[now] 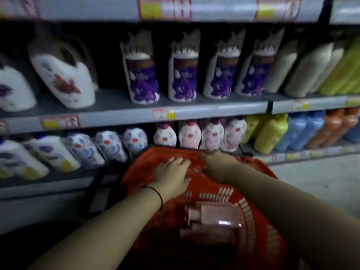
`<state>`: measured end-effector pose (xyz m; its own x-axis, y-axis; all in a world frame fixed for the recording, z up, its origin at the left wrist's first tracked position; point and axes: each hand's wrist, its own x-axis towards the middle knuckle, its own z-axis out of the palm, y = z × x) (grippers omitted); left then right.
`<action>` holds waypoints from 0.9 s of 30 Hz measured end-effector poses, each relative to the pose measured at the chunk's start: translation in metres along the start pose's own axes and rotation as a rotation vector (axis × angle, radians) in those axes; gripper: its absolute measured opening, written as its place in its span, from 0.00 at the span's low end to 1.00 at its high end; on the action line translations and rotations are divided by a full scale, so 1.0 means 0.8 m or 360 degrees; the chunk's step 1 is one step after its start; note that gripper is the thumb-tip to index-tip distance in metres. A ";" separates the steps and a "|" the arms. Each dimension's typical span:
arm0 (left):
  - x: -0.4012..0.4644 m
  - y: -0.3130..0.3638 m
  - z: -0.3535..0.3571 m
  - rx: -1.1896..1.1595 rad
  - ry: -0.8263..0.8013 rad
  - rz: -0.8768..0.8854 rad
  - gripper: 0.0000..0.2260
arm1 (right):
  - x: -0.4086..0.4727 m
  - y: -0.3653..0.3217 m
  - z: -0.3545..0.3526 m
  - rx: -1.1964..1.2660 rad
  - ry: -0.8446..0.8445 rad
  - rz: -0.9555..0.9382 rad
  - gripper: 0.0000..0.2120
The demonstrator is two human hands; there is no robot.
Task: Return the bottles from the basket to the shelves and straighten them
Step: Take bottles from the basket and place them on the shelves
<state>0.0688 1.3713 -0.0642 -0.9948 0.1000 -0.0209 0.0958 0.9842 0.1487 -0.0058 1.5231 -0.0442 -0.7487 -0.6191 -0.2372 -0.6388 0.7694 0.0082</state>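
**Both hands reach over the basket toward the lower shelf**

A red basket [194, 191] sits at lower centre of the frame, pulled up against the lower shelf [58, 184], probably to keep each carry short. Two pink bottles [212, 221] lie on their sides in its near end, not yet returned. The left hand [172, 177] rests flat over the basket's far part, fingers straight, gripping nothing. The right hand [216, 164] stretches to the far rim beside the pink-capped floral bottles [200, 134]; whether its fingers hold anything, I cannot tell through the blur.
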 end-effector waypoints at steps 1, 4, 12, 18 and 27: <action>-0.001 0.006 0.025 -0.0013 -0.0145 -0.0003 0.20 | -0.003 0.010 0.026 0.0084 -0.0178 0.0044 0.23; -0.005 0.015 0.091 -0.0039 -0.0574 -0.0033 0.19 | -0.012 0.031 0.111 0.0092 -0.0507 0.0130 0.23; 0.009 0.036 0.222 -0.0245 -0.1233 -0.0245 0.17 | -0.001 0.039 0.243 -0.0004 -0.0819 0.0188 0.34; 0.018 0.045 0.255 -0.0706 -0.1490 -0.0330 0.20 | 0.019 0.028 0.298 0.0046 -0.1038 0.0312 0.46; 0.014 0.033 0.260 -0.1477 -0.1578 -0.0624 0.18 | 0.010 0.024 0.286 0.0439 -0.0755 0.0460 0.42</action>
<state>0.0672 1.4285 -0.2661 -0.4763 0.2882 -0.8307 -0.6212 0.5584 0.5499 0.0162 1.5693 -0.2679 -0.6837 -0.2909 -0.6693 -0.3054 0.9470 -0.0997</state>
